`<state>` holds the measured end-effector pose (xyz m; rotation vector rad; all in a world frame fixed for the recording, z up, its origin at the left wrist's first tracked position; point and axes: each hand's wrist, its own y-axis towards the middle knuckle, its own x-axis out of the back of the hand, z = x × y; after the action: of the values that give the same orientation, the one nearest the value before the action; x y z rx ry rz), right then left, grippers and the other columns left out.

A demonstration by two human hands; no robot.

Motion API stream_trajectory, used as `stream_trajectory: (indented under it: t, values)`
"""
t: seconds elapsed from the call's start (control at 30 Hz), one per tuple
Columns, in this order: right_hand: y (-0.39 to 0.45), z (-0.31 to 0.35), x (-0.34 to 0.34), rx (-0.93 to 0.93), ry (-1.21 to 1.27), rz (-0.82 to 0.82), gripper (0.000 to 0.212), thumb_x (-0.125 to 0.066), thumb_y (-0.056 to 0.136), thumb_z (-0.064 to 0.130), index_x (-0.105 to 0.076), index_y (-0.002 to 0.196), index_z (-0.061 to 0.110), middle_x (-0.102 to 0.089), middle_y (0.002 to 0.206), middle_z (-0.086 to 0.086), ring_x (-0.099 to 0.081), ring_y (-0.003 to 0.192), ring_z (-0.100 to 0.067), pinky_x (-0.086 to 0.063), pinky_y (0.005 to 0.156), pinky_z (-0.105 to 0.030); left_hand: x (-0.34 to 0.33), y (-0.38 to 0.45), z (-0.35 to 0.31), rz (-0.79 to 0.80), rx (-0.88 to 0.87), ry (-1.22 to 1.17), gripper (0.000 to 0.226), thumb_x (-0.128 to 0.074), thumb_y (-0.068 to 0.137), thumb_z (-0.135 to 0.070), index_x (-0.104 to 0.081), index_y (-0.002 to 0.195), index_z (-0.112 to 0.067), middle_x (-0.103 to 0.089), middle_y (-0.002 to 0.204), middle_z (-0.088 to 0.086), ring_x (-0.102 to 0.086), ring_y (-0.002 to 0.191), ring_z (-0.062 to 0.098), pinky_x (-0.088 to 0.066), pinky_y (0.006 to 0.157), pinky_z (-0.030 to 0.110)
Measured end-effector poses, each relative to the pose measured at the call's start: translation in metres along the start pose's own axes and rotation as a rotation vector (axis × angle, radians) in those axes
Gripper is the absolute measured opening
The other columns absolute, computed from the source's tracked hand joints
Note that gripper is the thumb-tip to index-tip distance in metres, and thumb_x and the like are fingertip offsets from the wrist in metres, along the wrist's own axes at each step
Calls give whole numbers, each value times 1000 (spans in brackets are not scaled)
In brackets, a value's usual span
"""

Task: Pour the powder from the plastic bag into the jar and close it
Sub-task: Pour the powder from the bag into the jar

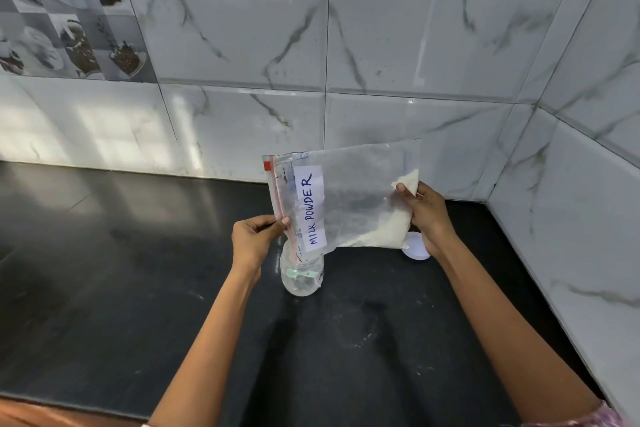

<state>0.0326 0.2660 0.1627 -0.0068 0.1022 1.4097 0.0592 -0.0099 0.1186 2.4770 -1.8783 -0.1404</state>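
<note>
Nearest the camera, two bare forearms reaching out over a dark, glossy countertop (104, 288) smudged with pale dusty streaks. Further in, a small clear jar (302, 272) standing upright on the counter, lidless, with a greenish strip of label on its wall and little or nothing visible inside (hard to tell through the glass). Directly above its mouth, the lower corner of a clear plastic bag (349, 191), turned on its side so the red-lined zip edge runs down the left, that corner dipping to the jar's rim. Left hand (254, 239) closed on the zip edge, thumb and fingertips pinching it just above the jar. Right hand (424, 215) clamped on the opposite, bottom end of the bag, held a little higher so the bag tilts down toward the jar. On the bag's face, a white label (311, 208) hand-lettered "MILK POWDER" in blue, reading sideways. Cream-white powder (377, 232) heaped along the bag's lower edge near the right hand, with a smaller clump caught in the corner by the thumb. Just behind that hand, a round white lid (417, 248) flat on the counter, partly hidden. Beyond, a corner of glossy marble-patterned wall tiles (381, 28).
</note>
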Motion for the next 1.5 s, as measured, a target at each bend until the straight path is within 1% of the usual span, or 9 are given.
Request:
stream_trajectory:
  t: [0.23,0.37,0.63,0.8,0.97,1.1,1.2,1.37,1.5]
  values:
    - [-2,-11,13,-94,193,-75,18,-55,93,13,-60,109,5,-67,91,-5,-70,65,-7,-55,52,-20,-16,8,-21,26,-87,77,17,-78,73,-12,-75,87,-2,-75,83,11,-72,79,18,-56,76,26]
    - [-3,-38,31,-156,139,-150,8,-56,93,18,-63,96,16,-68,105,-10,-67,89,-19,-55,69,-28,-38,10,-34,39,-193,200,15,-80,72,-14,-76,84,-7,-74,77,3,-71,73,12,-56,71,19]
    - [-11,-97,68,-287,199,-202,16,-58,92,15,-60,108,15,-65,116,-9,-63,105,-23,-46,99,-41,-83,2,-37,175,-308,402,12,-79,74,-17,-77,82,-8,-73,72,0,-64,64,-2,-47,63,7]
    - [-14,-105,73,-230,252,-332,9,-49,97,16,-58,99,14,-64,106,-5,-61,103,-23,-46,97,-40,-86,1,-38,179,-309,421,7,-77,76,-16,-77,80,-10,-72,70,-2,-65,65,-2,-49,64,8]
    - [-19,-117,70,-229,255,-166,20,-55,91,1,-61,107,13,-66,110,-6,-62,105,-21,-47,95,-34,-86,1,-38,164,-291,427,8,-77,77,-15,-77,82,-9,-71,71,-4,-64,64,-5,-48,63,6]
    - [-22,-138,54,-339,20,41,47,-66,77,-12,-55,120,1,-68,107,-8,-64,102,-20,-52,90,-28,-84,1,-36,145,-279,423,10,-77,76,-16,-77,83,-9,-71,71,-4,-64,64,-6,-48,63,6]
    - [-21,-145,44,-328,-56,29,42,-70,76,-8,-58,115,2,-67,111,-10,-63,99,-17,-53,78,-18,-82,2,-35,132,-256,409,9,-77,76,-16,-77,82,-9,-71,72,-4,-63,62,-5,-47,61,6]
    - [-16,-137,39,-237,-43,32,33,-66,85,5,-60,117,10,-68,111,-5,-64,105,-19,-55,77,-21,-72,5,-34,76,-214,351,12,-78,75,-17,-77,83,-8,-72,73,-2,-64,60,-4,-48,60,7]
    - [-11,-113,43,-245,-4,129,25,-52,95,25,-52,120,29,-62,121,5,-58,111,-15,-49,91,-34,-56,14,-35,19,-168,255,15,-77,76,-19,-76,86,-8,-74,78,3,-68,71,7,-54,71,20]
